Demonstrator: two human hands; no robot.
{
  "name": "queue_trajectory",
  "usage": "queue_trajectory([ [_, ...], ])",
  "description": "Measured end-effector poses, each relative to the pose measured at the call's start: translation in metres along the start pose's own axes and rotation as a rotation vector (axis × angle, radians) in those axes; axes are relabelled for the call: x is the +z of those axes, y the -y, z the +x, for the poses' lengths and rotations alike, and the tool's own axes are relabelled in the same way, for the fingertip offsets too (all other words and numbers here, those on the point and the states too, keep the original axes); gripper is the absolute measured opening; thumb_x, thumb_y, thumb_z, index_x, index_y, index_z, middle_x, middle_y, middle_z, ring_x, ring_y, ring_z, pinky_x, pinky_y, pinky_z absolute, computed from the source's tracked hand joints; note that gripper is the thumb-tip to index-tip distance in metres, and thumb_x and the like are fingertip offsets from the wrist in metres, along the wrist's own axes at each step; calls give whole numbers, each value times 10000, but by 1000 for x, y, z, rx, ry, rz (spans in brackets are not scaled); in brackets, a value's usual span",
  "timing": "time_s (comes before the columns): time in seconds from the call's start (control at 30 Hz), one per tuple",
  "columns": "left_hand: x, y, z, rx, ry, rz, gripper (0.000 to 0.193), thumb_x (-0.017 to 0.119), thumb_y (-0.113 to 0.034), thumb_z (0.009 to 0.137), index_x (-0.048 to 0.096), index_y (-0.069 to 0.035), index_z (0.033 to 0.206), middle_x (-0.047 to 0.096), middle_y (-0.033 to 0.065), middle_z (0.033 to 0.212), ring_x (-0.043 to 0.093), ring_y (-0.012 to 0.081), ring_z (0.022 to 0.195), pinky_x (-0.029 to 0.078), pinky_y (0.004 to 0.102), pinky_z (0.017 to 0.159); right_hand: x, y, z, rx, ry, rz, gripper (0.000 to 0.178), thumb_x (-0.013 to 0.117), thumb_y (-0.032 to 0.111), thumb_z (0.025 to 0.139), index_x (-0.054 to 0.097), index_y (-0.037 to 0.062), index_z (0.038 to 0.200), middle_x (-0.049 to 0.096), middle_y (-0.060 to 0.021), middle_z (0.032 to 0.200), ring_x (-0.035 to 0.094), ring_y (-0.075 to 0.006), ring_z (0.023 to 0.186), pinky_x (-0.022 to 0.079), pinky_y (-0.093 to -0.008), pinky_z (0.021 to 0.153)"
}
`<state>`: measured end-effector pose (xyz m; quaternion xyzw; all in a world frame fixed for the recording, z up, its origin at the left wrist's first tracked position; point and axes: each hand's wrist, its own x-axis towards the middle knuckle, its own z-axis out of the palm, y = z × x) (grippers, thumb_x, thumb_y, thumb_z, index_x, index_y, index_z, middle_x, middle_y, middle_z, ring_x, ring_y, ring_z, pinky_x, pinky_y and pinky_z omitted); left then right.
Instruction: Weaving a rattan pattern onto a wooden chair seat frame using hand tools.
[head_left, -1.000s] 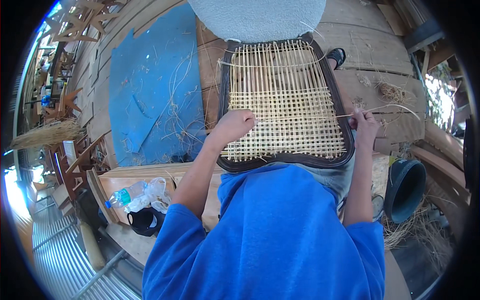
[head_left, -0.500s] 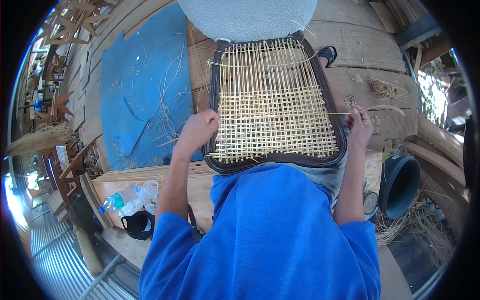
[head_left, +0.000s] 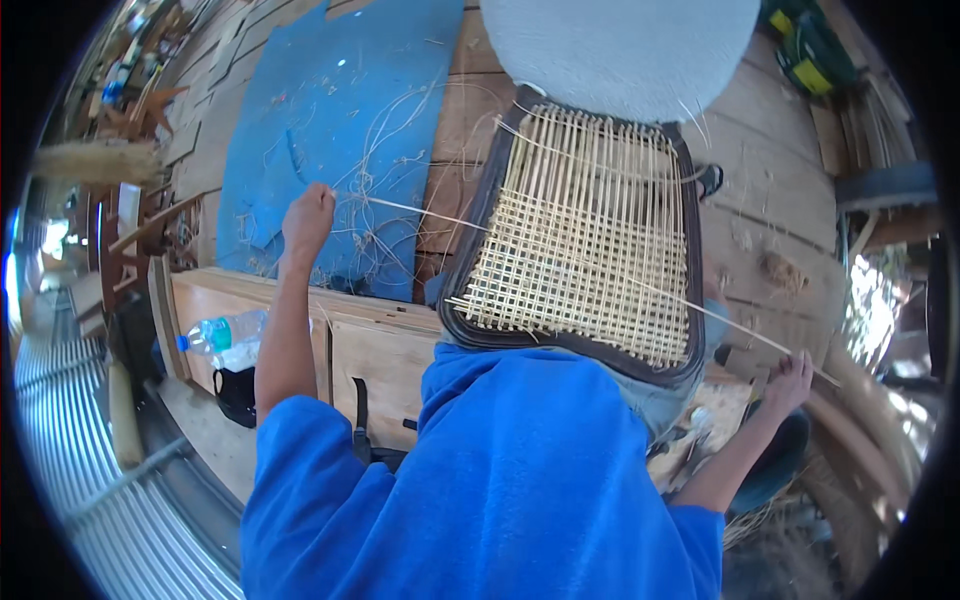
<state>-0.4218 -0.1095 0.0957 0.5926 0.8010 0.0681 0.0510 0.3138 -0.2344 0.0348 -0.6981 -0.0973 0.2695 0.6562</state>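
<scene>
A dark chair-like frame (head_left: 468, 262) lies across my lap, strung with a pale cane mesh (head_left: 575, 245). The near part of the mesh is woven into a tight grid; the far part has mostly lengthwise strands. My left hand (head_left: 307, 222) is closed on a thin cane strand (head_left: 428, 212), out past the frame's left side. From there the strand runs taut to the mesh. Beyond the frame's right side, my right hand (head_left: 787, 382) pinches a strand that slants out over the right rail, its tip poking past the fingers. Whether both are one strand, I cannot tell.
A pale rounded surface (head_left: 620, 60) adjoins the frame's far end. Loose cane strands lie on a blue sheet (head_left: 300, 130) over the plank floor. A plastic bottle (head_left: 212, 335) and a black item (head_left: 236, 395) are at left; a dark bucket (head_left: 775, 465) stands at right.
Both hands have moved apart: the left outward to the left, the right outward and nearer. A strand now stretches between left hand and frame. The view has shifted and tilted.
</scene>
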Motion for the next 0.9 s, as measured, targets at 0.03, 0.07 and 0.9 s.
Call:
queue_trajectory([
  [0.03,0,4,9,4,-50,51,227,481,-295,881,551,-80,865,615,201,805,577,413,778,445,490,645,-6,2,5,-12,18,6,292,572,108,866,502,46,1143,537,-33,823,509,-118,674,451,-258,594],
  [0.07,-1,9,14,9,-100,103,222,469,-297,887,548,-91,869,619,196,808,577,418,780,448,497,649,-11,5,12,-40,58,-13,268,574,104,864,513,47,1119,535,-26,808,504,-109,663,448,-248,579],
  [0.9,-236,-275,-88,1782,-339,-1252,331,492,-255,906,583,-2,1099,549,168,1159,503,279,1095,357,395,985,-38,123,-31,-888,60,-718,341,491,218,919,534,15,1190,577,-67,906,531,-127,789,449,-251,713],
])
